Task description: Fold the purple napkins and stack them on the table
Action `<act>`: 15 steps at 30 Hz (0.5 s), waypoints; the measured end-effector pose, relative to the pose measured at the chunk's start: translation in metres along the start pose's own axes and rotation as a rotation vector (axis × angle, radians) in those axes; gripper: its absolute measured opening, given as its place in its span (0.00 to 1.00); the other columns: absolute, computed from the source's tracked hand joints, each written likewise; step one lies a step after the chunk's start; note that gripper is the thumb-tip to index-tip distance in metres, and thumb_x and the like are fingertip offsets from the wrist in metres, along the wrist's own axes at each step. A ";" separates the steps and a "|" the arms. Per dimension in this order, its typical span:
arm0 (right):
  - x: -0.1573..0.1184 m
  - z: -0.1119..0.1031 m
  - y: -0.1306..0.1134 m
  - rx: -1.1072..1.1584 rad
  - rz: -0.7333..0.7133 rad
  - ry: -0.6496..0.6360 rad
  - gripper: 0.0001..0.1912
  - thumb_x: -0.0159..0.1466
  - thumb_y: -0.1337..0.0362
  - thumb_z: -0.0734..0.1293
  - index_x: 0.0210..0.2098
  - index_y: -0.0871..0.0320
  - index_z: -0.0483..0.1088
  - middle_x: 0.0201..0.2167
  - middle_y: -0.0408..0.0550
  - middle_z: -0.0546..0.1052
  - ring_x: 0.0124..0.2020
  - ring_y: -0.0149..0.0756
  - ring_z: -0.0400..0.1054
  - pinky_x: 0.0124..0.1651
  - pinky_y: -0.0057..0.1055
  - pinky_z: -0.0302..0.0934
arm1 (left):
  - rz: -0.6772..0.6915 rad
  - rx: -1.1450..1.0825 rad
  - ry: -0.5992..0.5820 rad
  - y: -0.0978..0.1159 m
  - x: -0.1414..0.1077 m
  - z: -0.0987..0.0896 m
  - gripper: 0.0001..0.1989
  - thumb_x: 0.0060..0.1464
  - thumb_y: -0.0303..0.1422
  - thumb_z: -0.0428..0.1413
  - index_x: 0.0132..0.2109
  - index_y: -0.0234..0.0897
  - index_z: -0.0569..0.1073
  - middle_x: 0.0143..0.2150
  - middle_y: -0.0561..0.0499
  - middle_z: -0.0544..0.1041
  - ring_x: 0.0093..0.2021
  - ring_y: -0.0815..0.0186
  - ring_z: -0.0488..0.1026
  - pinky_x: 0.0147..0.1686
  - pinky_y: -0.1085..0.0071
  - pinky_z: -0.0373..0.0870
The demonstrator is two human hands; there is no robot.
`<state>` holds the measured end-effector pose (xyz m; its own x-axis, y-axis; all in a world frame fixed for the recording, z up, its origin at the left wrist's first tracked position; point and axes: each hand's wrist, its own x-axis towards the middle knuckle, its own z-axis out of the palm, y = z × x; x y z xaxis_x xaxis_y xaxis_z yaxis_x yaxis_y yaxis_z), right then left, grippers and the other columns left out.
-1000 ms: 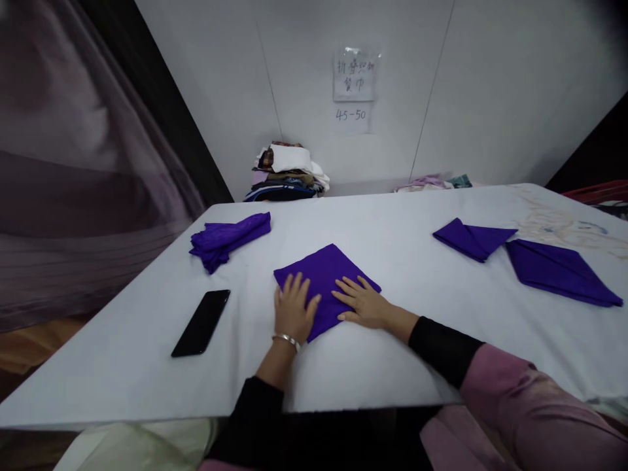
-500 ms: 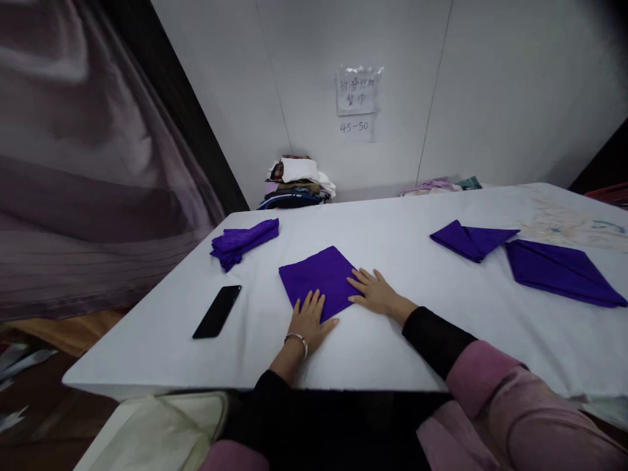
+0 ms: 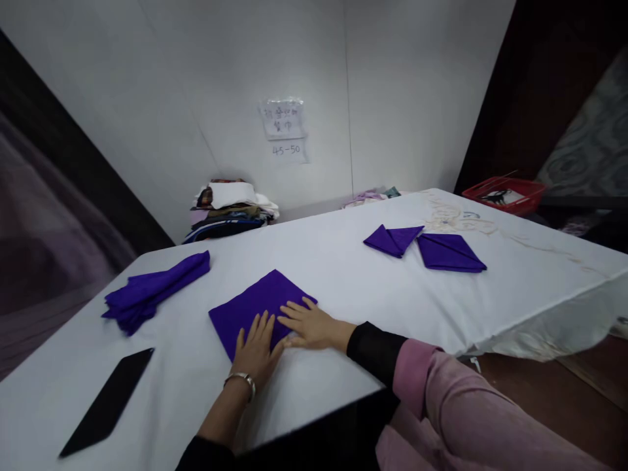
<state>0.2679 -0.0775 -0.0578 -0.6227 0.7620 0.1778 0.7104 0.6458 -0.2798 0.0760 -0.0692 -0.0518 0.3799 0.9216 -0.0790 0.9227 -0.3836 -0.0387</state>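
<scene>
A purple cloth napkin (image 3: 267, 294), folded into a flat square, lies cornerwise before me on the white tablecloth. My left hand (image 3: 255, 353) presses flat on its near left part, fingers stretched out, a silver bracelet at the wrist. Spread over its near right edge is my right hand (image 3: 310, 325), palm down. The two thumbs almost meet at the near corner, which they partly hide. Two more folded purple napkins, a smaller one (image 3: 390, 240) and a larger one (image 3: 450, 253), rest to the right. At the left is a loosely bunched purple cloth (image 3: 152, 291).
A black phone (image 3: 110, 402) lies on the table at the near left. Behind the table is a stack of folded clothes (image 3: 230, 206) against the wall. A red basket (image 3: 527, 196) stands beyond the far right edge. A handwritten paper sign (image 3: 284, 127) hangs on the wall.
The view has swung right, bringing the red basket in. My right hand has slid along the napkin's near right edge towards my left hand. The left hand stays flat on the cloth.
</scene>
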 end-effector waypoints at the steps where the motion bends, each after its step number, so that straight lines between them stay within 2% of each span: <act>1: 0.001 0.003 0.000 0.024 0.012 -0.029 0.38 0.63 0.41 0.49 0.64 0.61 0.47 0.65 0.55 0.48 0.66 0.43 0.36 0.64 0.49 0.30 | 0.002 -0.007 -0.008 0.000 0.006 -0.001 0.31 0.58 0.42 0.38 0.65 0.34 0.49 0.68 0.45 0.46 0.67 0.58 0.40 0.61 0.49 0.41; 3: 0.001 0.008 0.003 0.058 0.042 -0.067 0.41 0.62 0.39 0.49 0.63 0.63 0.49 0.65 0.57 0.49 0.66 0.45 0.37 0.63 0.50 0.31 | -0.030 -0.018 -0.022 -0.002 0.018 -0.002 0.29 0.58 0.39 0.37 0.65 0.34 0.50 0.68 0.46 0.45 0.67 0.59 0.40 0.61 0.50 0.43; 7: 0.001 0.010 0.009 0.080 0.035 -0.058 0.41 0.61 0.38 0.50 0.63 0.62 0.50 0.65 0.57 0.49 0.66 0.46 0.37 0.63 0.51 0.31 | -0.169 0.014 -0.064 -0.019 0.031 0.003 0.31 0.57 0.43 0.38 0.65 0.34 0.50 0.68 0.44 0.45 0.67 0.56 0.40 0.60 0.49 0.45; 10: 0.001 0.009 0.009 0.082 0.023 -0.050 0.39 0.62 0.40 0.50 0.63 0.62 0.50 0.65 0.56 0.49 0.66 0.46 0.37 0.64 0.50 0.30 | -0.165 0.077 -0.085 -0.035 0.030 0.010 0.28 0.57 0.40 0.40 0.63 0.41 0.55 0.68 0.46 0.46 0.67 0.54 0.41 0.60 0.48 0.45; 13: 0.002 0.009 0.008 0.091 0.024 -0.062 0.39 0.62 0.40 0.50 0.63 0.62 0.50 0.65 0.56 0.49 0.66 0.46 0.36 0.64 0.51 0.30 | -0.162 0.125 -0.079 -0.056 0.031 0.018 0.25 0.55 0.36 0.43 0.60 0.47 0.62 0.67 0.47 0.50 0.66 0.52 0.43 0.59 0.46 0.44; 15: 0.003 0.008 0.008 0.103 0.030 -0.077 0.40 0.62 0.40 0.50 0.63 0.62 0.50 0.65 0.56 0.48 0.66 0.46 0.35 0.64 0.51 0.30 | -0.189 0.108 -0.051 -0.078 0.037 0.026 0.24 0.53 0.36 0.44 0.58 0.48 0.64 0.66 0.46 0.53 0.66 0.49 0.45 0.57 0.43 0.45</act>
<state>0.2693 -0.0706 -0.0673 -0.6277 0.7725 0.0962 0.6941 0.6114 -0.3801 0.0168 -0.0065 -0.0776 0.1941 0.9747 -0.1108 0.9638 -0.2105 -0.1635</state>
